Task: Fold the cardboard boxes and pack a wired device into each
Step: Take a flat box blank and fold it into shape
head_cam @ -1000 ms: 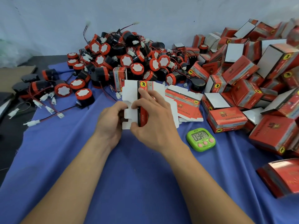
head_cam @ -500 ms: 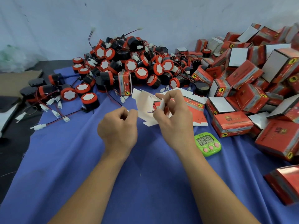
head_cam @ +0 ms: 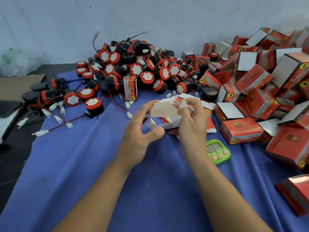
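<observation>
Both my hands hold a half-folded box (head_cam: pixel 164 113) just above the blue cloth (head_cam: pixel 83 164).
Head view: my left hand (head_cam: pixel 138 131) curves wide, forefinger on the box's top edge, thumb under its bottom flap. My right hand (head_cam: pixel 192 121) pinches a white flap at the other end. The wired devices (head_cam: pixel 133 69) are heaped just behind, the packed boxes (head_cam: pixel 250 81) to the right.

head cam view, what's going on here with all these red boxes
A person is folding up one cardboard box above the blue cloth: the left hand grips its left end and the right hand pinches a flap. It is only half formed, flaps open. A heap of wired devices lies behind, closed boxes are piled to the right.
</observation>
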`<state>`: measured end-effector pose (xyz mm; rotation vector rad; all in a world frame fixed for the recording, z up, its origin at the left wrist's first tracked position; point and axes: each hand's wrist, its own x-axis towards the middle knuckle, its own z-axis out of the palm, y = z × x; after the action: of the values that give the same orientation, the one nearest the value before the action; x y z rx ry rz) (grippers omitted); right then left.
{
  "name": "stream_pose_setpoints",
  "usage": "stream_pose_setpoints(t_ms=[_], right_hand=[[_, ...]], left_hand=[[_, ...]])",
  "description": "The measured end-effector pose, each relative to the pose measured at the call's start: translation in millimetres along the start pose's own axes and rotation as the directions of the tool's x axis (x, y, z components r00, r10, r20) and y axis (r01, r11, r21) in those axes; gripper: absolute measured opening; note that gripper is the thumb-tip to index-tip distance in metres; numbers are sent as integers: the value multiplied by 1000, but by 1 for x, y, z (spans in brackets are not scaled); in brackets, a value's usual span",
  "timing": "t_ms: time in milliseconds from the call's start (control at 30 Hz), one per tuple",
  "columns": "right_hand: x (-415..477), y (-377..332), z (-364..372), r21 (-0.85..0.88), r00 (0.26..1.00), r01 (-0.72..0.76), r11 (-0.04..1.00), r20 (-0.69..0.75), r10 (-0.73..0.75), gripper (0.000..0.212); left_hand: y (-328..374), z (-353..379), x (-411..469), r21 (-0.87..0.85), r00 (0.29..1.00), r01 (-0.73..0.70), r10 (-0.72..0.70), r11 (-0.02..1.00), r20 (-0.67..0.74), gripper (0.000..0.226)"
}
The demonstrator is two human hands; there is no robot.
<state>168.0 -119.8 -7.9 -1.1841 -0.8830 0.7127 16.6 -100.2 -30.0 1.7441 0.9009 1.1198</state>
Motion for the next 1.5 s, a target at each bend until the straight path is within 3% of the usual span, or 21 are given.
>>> stream_pose_setpoints(t_ms=[100,200,400,567,700,900,1067,1167,1233,1300,1367,1500], right_hand=[[0,6,1,-70,999,-29,997,-29,27,20],[1,9,3,-90,1000,-11,996,11,12,22],[-4,12,10,68,1000,4,998,31,-6,24],[-3,16,13,-1,994,-104,995,16,104,27],[1,12,7,67,970,-229,971,101,222,23],[0,13,6,107,914,-322,941,293,280,12],[3,13,4,86,895,-333,939,343,286,17],[1,11,4,8,909,-271,963,331,253,34],[-2,11,7,-119,951,-139,983,261,166,40],[-5,13,9,-261,989,-3,965,142,41,33],[-6,15,8,-332,997,30,943,83,-2,19],[-5,16,7,-385,985,58,921,173,10,12]], left_hand=[[-2,3,-3,60,1000,-20,20,998,-6,69],[0,4,-1,96,994,5,6,995,-113,68],[6,10,-2,131,937,-49,91,990,-338,61],[4,13,1,174,966,21,24,985,-257,46],[2,11,3,192,959,43,13,980,-282,37],[-10,1,10,96,912,185,-134,978,-387,41],[-14,2,9,58,911,284,-251,957,-328,51],[-9,4,7,14,926,253,-238,967,-294,50],[-5,5,4,12,938,203,-191,979,-289,53],[2,8,0,88,952,155,-125,984,-279,56],[7,12,-4,164,961,121,-74,979,-267,55],[-1,12,3,191,953,203,-150,960,-263,54]])
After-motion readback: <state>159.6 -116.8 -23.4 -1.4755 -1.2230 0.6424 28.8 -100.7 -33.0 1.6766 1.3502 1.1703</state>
